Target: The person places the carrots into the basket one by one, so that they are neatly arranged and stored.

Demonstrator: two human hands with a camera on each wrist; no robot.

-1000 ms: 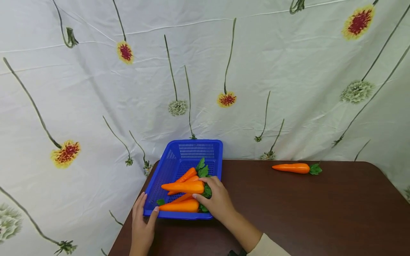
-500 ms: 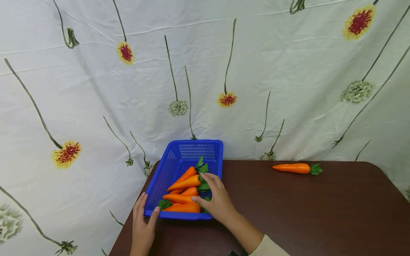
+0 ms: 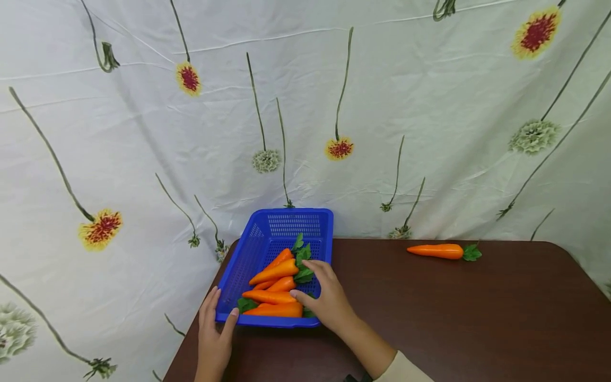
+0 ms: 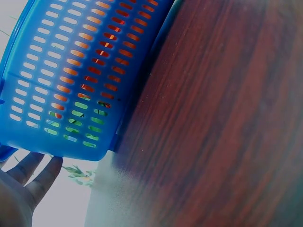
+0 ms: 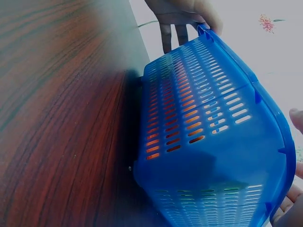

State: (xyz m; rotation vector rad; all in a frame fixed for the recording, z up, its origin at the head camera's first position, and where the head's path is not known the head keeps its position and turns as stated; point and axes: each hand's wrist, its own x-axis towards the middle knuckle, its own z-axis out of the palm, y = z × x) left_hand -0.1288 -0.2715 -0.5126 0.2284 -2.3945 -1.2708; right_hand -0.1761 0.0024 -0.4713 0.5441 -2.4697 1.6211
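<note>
A blue plastic basket [image 3: 260,320] with slotted walls holds several orange carrots [image 3: 274,271] with green leaves, lying across its near half. My left hand [image 3: 213,339] rests at the basket's near left corner, thumb at the front rim and straight fingers along the left side. In the right wrist view, those fingers [image 5: 182,34] extend down beside the outer wall. Over the right rim reaches my right hand [image 3: 329,300], thumb and fingers spread apart with nothing between them. Its fingertips are close to the carrots and their leaves; some leaves are hidden behind it.
A single carrot [image 3: 436,251] lies on the dark brown table [image 3: 458,318] near its back edge, right of the basket. Behind the table hangs a white cloth [image 3: 372,101] printed with flowers.
My right hand let go of a carrot, which settled among the others in the basket. It then drew slightly right. The left hand stayed at the corner.
</note>
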